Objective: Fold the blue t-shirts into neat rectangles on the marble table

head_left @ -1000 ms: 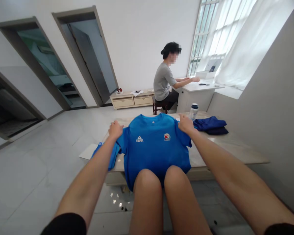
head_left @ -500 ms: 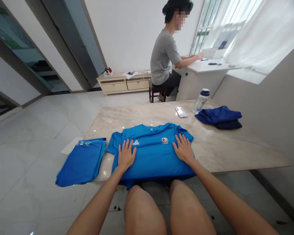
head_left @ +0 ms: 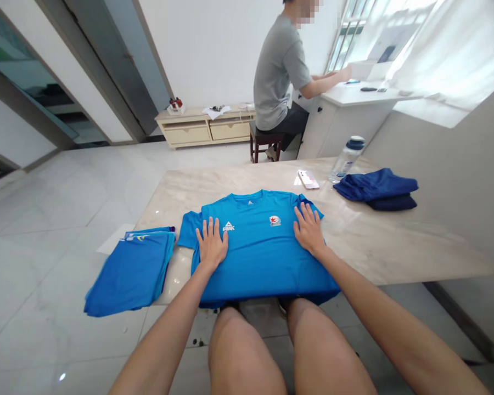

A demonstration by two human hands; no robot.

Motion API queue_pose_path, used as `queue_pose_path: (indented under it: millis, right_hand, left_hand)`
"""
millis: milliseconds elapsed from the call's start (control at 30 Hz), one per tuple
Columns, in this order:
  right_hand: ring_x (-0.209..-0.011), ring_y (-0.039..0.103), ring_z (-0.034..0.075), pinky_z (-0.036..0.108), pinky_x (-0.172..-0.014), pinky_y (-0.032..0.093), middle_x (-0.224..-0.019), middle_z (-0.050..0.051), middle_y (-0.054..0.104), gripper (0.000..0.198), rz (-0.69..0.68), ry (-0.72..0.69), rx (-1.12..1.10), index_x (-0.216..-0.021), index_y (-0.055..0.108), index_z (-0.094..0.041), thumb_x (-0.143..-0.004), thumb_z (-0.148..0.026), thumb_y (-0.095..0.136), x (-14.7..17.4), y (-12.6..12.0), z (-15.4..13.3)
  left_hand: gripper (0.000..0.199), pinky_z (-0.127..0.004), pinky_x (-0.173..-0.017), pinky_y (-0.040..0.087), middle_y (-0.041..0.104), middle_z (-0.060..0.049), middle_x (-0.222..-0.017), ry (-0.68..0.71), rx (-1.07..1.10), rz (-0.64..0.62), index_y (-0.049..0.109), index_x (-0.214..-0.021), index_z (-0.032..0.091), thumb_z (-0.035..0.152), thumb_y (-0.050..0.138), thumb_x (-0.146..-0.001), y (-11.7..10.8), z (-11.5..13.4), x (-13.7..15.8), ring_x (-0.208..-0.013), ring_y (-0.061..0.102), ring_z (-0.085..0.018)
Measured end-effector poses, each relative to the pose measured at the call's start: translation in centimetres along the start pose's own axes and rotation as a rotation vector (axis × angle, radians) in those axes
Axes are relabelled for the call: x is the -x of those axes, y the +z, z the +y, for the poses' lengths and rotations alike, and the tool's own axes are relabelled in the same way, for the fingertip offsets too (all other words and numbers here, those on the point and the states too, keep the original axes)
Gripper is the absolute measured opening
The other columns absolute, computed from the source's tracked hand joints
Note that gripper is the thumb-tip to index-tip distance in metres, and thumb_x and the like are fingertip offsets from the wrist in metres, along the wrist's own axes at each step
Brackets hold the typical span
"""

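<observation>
One blue T-shirt [head_left: 255, 258] lies face up on the marbled table [head_left: 395, 247], its lower end over the near edge. The left hand [head_left: 212, 247] rests flat on it, fingers spread wide, beside the white logo [head_left: 229, 226] — the right hand [head_left: 309, 229], equally spread, lies flat right of the star badge [head_left: 275, 220].

Two hands: left hand [head_left: 212, 247] and right hand [head_left: 310, 230] are lying on one blue shirt [head_left: 255, 260]. Chest marks, two: one white logo [head_left: 229, 226] and one star crest [head_left: 275, 220] are showing between the hands. Left of the left hand, one pile of folded blue cloth [head_left: 132, 274] is lying, layer count unclear. Worktop [head_left: 395, 252]: one. Beyond the right hand, one phone [head_left: 308, 179] and one bottle [head_left: 346, 159] are sitting; right of that hand, one dark blue bundle [head_left: 374, 186] is lying. Well beyond both hands, one person [head_left: 274, 71] is sitting on one stool [head_left: 267, 139].
</observation>
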State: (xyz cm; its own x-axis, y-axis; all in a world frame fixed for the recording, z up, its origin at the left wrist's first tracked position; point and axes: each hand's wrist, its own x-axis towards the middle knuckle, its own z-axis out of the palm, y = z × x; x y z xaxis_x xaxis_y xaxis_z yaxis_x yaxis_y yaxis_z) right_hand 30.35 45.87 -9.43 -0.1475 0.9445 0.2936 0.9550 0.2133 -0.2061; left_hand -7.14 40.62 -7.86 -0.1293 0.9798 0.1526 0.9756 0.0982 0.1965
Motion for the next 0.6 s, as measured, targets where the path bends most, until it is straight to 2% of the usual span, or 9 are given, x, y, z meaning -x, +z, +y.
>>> queue_pose_path:
  millis: [67, 133, 267, 367, 500, 600]
  right_hand:
    - [-0.173, 0.023, 0.028, 0.053, -0.141, 0.019, -0.185, 0.012, 0.031, 0.064, -0.049, -0.153, -0.044, -0.172, 0.048, -0.014, -0.114, -0.031, 0.028, 2.0, -0.6, -0.1]
    - [-0.171, 0.030, 0.027, 0.052, -0.140, 0.024, -0.183, 0.012, 0.036, 0.063, -0.149, -0.212, -0.070, -0.171, 0.050, -0.017, -0.115, -0.035, 0.029, 4.2, -1.2, 0.0]
    - [-0.173, 0.026, 0.032, 0.058, -0.139, 0.023, -0.184, 0.014, 0.030, 0.068, -0.234, -0.075, -0.030, -0.175, 0.043, -0.014, -0.115, -0.045, 0.032, 8.5, -2.4, 0.7]
    - [-0.172, 0.028, 0.033, 0.054, -0.139, 0.026, -0.184, 0.016, 0.030, 0.070, -0.286, -0.079, -0.015, -0.174, 0.043, -0.010, -0.114, -0.047, 0.036, 10.4, -4.0, 1.4]
    - [-0.161, 0.048, 0.037, 0.053, -0.128, 0.044, -0.177, 0.020, 0.044, 0.061, -0.361, -0.021, 0.003, -0.163, 0.059, -0.012, -0.110, -0.038, 0.046, 10.2, -6.9, 2.7]
    - [-0.141, 0.067, 0.038, 0.051, -0.114, 0.055, -0.155, 0.020, 0.068, 0.046, -0.380, 0.083, 0.005, -0.141, 0.076, -0.018, -0.107, -0.030, 0.047, 8.6, -8.7, 3.6]
  left_hand:
    - [0.069, -0.066, -0.141, 0.012, 0.031, -0.014, -0.184, 0.043, -0.003, 0.000, 0.038, -0.176, 0.015, 0.042, 0.033, -0.113, -0.2, 0.0, 1.6, -0.174, 0.023, -0.035]
    - [0.068, -0.063, -0.142, 0.016, 0.035, -0.013, -0.183, 0.096, -0.011, -0.046, 0.041, -0.176, 0.017, 0.043, 0.032, -0.114, -0.6, -0.2, 3.4, -0.173, 0.028, -0.034]
    - [0.070, -0.060, -0.140, 0.022, 0.036, -0.015, -0.182, 0.122, -0.046, -0.083, 0.042, -0.175, 0.014, 0.046, 0.033, -0.113, -1.3, -0.8, 6.8, -0.172, 0.029, -0.035]
    - [0.071, -0.060, -0.139, 0.026, 0.038, -0.017, -0.181, 0.124, -0.061, -0.076, 0.043, -0.174, 0.012, 0.045, 0.033, -0.112, -1.6, -1.1, 9.1, -0.171, 0.032, -0.036]
    - [0.068, -0.059, -0.138, 0.029, 0.042, -0.016, -0.180, 0.144, -0.065, -0.056, 0.047, -0.173, 0.017, 0.042, 0.035, -0.111, -2.1, -1.1, 11.5, -0.170, 0.034, -0.036]
    - [0.066, -0.060, -0.135, 0.033, 0.048, -0.019, -0.176, 0.167, -0.080, -0.074, 0.051, -0.169, 0.016, 0.041, 0.038, -0.110, -2.9, -1.0, 11.9, -0.167, 0.038, -0.038]
